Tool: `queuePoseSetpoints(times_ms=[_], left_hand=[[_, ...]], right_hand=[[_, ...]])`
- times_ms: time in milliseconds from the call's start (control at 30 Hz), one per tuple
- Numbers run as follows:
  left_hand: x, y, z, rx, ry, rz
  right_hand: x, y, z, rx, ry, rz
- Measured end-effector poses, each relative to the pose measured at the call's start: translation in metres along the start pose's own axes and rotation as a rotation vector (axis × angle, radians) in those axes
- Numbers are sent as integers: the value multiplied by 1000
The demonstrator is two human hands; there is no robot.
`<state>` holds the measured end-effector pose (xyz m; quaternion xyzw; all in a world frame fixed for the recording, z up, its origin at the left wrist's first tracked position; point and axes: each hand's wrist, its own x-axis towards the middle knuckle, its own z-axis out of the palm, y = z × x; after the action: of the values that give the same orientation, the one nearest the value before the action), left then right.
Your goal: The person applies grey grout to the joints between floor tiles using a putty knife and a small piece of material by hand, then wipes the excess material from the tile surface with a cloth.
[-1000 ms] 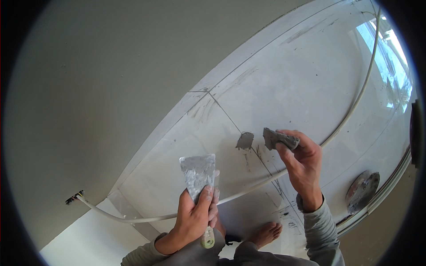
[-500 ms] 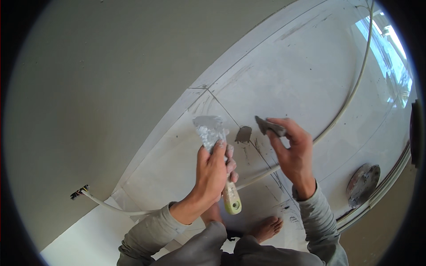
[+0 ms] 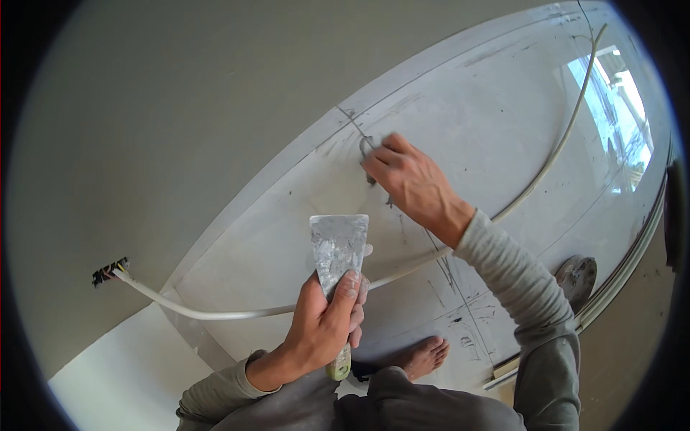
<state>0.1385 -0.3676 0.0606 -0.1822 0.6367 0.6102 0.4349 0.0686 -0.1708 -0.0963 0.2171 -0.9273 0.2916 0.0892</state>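
My left hand (image 3: 327, 323) is wrapped round the pale green handle of a putty knife (image 3: 339, 244), whose wide blade points away from me and is smeared with grey-white paste. Bent down over a tile joint (image 3: 352, 123) near the wall, my right hand (image 3: 410, 176) pinches a small flat grey piece (image 3: 365, 149). My fingers cover much of that piece, and it lies against the pale floor tiles (image 3: 467, 129). Grey paste (image 3: 389, 202) marks the joint just nearer to me.
A white cable (image 3: 237, 314) runs from a wall box with wire ends (image 3: 110, 271) across the floor, under my arms and off to the far right. A round, grey-crusted dish (image 3: 577, 281) stands at the right beside long pale strips (image 3: 624, 276). My bare foot (image 3: 424, 358) is below.
My right hand has moved left and away from me, lowering the grey piece from the air onto the joint. The putty knife in my left hand has come nearer to me and turned more upright.
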Motion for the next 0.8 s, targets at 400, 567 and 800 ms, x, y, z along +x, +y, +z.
queuePoseSetpoints(times_ms=[400, 567, 800], left_hand=[[-43, -3, -46, 491, -251, 182], [-60, -14, -62, 542, -253, 195], [-65, -20, -67, 549, -282, 179]], right_hand=[[28, 27, -2, -45, -32, -81], [-28, -7, -22, 61, -129, -93], [6, -1, -27, 89, -72, 28]])
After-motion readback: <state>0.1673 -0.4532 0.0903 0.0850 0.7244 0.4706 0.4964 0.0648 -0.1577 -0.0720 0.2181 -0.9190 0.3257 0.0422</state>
